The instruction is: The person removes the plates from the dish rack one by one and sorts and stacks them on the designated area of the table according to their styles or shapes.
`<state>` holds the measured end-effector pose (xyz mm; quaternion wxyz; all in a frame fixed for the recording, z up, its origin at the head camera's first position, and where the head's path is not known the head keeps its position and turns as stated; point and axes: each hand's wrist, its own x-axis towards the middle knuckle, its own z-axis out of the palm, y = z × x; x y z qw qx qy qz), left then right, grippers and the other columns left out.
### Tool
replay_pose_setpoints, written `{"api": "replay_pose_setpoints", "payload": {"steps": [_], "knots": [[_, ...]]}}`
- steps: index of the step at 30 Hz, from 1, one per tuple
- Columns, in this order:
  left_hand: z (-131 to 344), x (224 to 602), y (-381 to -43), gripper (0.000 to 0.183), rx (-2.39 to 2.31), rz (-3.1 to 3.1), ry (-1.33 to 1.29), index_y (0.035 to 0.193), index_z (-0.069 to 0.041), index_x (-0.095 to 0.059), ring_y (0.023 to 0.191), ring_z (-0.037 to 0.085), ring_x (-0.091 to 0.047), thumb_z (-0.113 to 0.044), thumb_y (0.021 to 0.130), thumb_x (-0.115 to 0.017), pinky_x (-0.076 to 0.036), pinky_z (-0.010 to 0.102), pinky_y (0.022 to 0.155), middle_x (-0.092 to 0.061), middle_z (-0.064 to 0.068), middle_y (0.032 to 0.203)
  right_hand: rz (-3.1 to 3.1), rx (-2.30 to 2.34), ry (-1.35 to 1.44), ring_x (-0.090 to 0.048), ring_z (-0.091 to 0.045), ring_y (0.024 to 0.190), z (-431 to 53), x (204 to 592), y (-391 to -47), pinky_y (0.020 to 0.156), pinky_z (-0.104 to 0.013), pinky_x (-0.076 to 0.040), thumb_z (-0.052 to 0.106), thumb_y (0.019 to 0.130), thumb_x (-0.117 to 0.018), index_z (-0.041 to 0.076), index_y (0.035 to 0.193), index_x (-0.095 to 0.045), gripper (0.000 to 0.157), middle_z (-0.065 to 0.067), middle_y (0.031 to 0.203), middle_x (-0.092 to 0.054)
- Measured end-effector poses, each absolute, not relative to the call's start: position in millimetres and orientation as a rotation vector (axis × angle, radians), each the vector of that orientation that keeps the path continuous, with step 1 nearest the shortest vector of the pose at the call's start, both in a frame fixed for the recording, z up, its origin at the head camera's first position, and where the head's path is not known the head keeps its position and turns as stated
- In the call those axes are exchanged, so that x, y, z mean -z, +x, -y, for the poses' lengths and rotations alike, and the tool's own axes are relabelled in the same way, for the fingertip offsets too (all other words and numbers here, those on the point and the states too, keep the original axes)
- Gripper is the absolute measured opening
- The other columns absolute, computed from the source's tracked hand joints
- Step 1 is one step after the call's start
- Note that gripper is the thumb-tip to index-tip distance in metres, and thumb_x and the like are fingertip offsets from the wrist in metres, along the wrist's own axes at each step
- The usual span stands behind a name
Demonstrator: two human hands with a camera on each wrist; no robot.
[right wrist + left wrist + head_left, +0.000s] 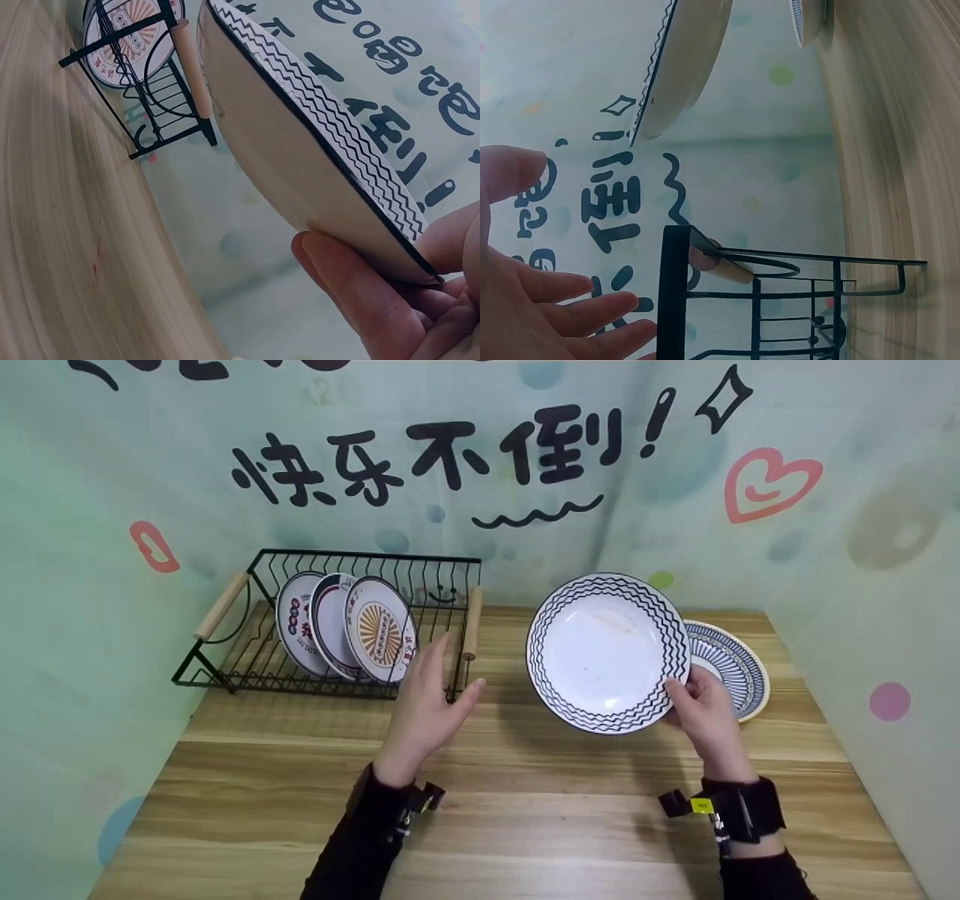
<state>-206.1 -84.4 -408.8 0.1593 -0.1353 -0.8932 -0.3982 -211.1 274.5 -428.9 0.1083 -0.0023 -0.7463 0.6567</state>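
My right hand [709,716] pinches the lower right rim of a white plate [600,652] with black zigzag lines, thumb on the face and fingers behind. In the right wrist view the plate [300,165] is seen edge-on, raised off the table. My left hand [427,709] has its fingers spread and holds nothing. It is in front of the right end of a black wire dish rack [247,682]. Three patterned plates lean in the rack; the rightmost plate [381,634] has an orange sunburst. Behind the right hand, a blue-patterned dish [742,675] is partly hidden.
The rack has wooden handles, one at its left end [223,606] and one at its right [472,622]. A wood-grain table [525,825] lies under everything. A printed curtain [450,532] stands behind and at both sides.
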Motion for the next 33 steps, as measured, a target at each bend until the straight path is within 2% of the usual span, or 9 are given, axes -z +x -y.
{"api": "replay_pose_setpoints", "payload": {"steps": [11, 20, 25, 33], "knots": [[91.3, 413.8, -211.0, 0.081, 1.079, 2.55, -0.355, 0.15, 0.005, -0.032, 0.139, 0.042, -0.033, -0.04, 0.093, -0.066, -0.024, 0.054, 0.116, -0.036, 0.026, 0.151, 2.267, -1.765, -0.066, -0.061, -0.004, 0.064, -287.4, 438.2, -220.6, 0.056, -0.02, -0.054, -0.005, 0.095, -0.051, -0.02, 0.114, -0.055, 0.024, -0.005, 0.078, -0.064], [96.8, 417.0, -216.8, 0.078, 1.041, 2.511, -0.37, 0.149, 0.006, -0.034, 0.138, 0.04, -0.036, -0.037, 0.093, -0.067, -0.025, 0.05, 0.117, -0.038, 0.027, 0.149, 2.289, -1.683, -0.1, -0.054, -0.002, 0.062, -296.0, 443.1, -223.8, 0.051, -0.017, -0.047, -0.005, 0.094, -0.054, -0.02, 0.112, -0.056, 0.023, -0.005, 0.079, -0.062], [100.1, 418.4, -219.4, 0.081, 1.042, 2.521, -0.336, 0.149, 0.007, -0.031, 0.138, 0.042, -0.035, -0.038, 0.093, -0.067, -0.025, 0.051, 0.116, -0.037, 0.029, 0.149, 2.283, -1.705, -0.127, -0.056, -0.001, 0.064, -300.2, 444.3, -224.7, 0.053, -0.015, -0.048, -0.005, 0.095, -0.051, -0.02, 0.115, -0.054, 0.025, -0.002, 0.079, -0.062], [105.7, 420.1, -223.3, 0.08, 1.035, 2.519, -0.283, 0.148, 0.008, -0.031, 0.138, 0.042, -0.034, -0.038, 0.093, -0.066, -0.024, 0.051, 0.117, -0.036, 0.029, 0.149, 2.31, -1.755, -0.19, -0.062, -0.001, 0.065, -309.7, 446.6, -225.9, 0.061, -0.019, -0.056, -0.001, 0.097, -0.049, -0.022, 0.124, -0.05, 0.034, 0.002, 0.077, -0.065]]}}
